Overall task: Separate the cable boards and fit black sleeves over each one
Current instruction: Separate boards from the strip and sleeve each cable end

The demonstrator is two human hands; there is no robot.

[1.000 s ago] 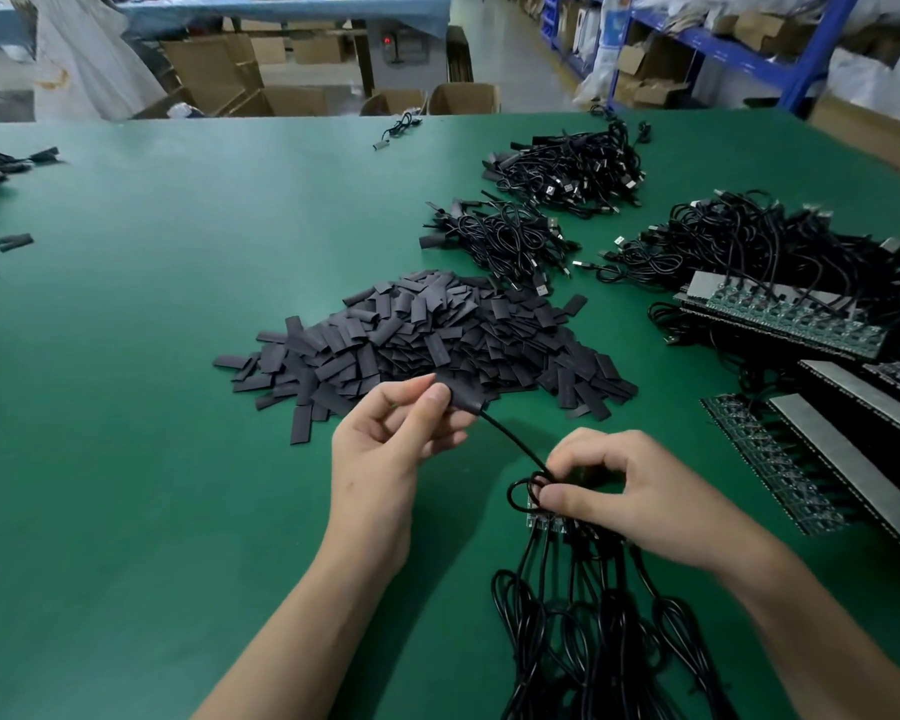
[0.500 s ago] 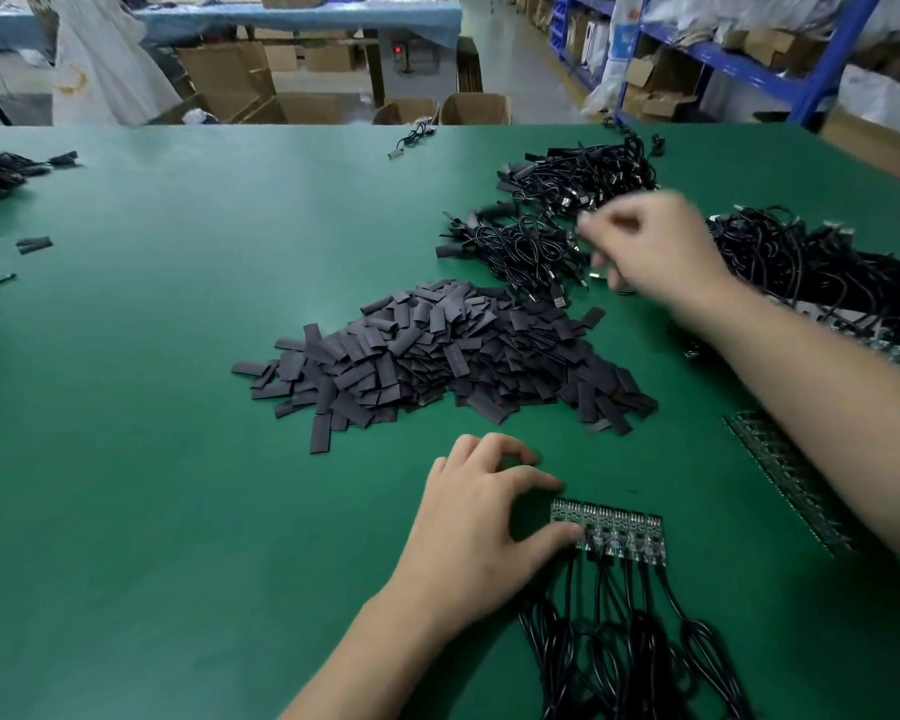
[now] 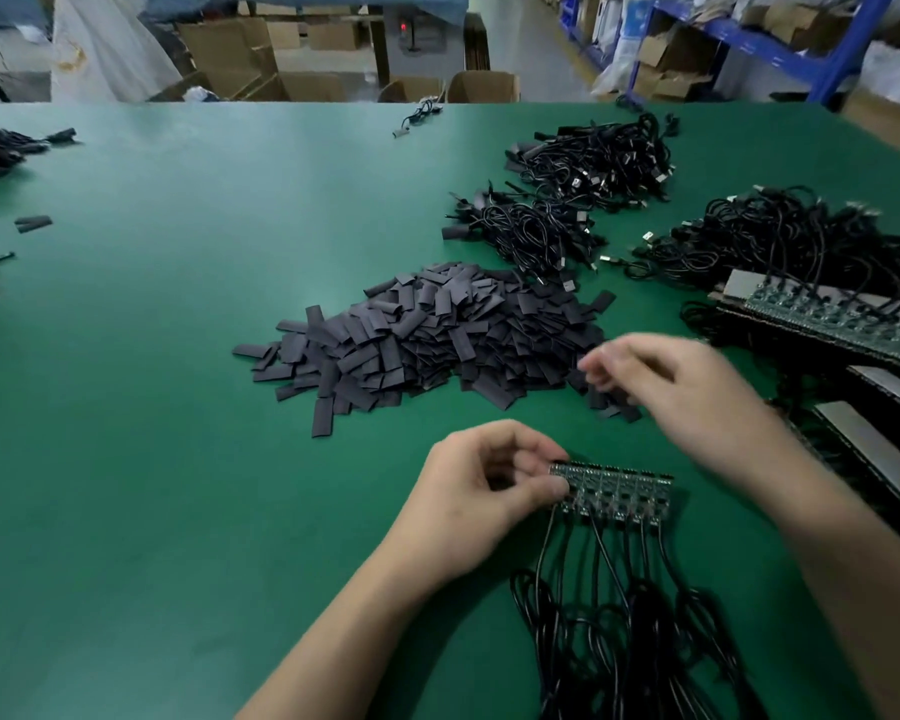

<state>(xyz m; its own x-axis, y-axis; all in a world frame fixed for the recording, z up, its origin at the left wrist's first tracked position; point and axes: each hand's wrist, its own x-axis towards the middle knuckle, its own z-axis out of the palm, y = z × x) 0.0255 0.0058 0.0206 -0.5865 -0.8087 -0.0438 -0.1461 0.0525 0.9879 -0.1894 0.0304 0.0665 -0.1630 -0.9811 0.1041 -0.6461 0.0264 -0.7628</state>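
Green matting covers the desk (image 3: 178, 459), and cardboard boxes (image 3: 261, 54) and blue shelving (image 3: 842, 49) stand behind its far edge.

On the left hand (image 3: 481, 498), the curled fingers (image 3: 546, 488) pinch the left end of a short strip of cable boards (image 3: 619, 491). The thumb is on the near side and the forefinger on the far edge. The strip lies flat on the desk at near centre, a row of small green boards still joined side by side. A thin black cable (image 3: 619, 615) runs from each board towards the person and ends in a tangled bunch at the bottom edge.

The right hand (image 3: 692, 392) is above and to the right of the strip, apart from it and blurred by motion. Its fingers are loosely bent and grip nothing that shows. The fingertips are over the near right fringe of the heap of black sleeves (image 3: 427, 340). This heap of flat dark tubes is spread across the middle of the desk, just beyond the strip.

Past the heap lie two bundles of coiled black cable, one near (image 3: 531, 236) and one farther back (image 3: 598, 158). A larger mass (image 3: 780, 236) lies to the right. Long panels of unseparated boards (image 3: 827, 314) are stacked along the right edge. A lone sleeve (image 3: 33, 223) lies far to the left.
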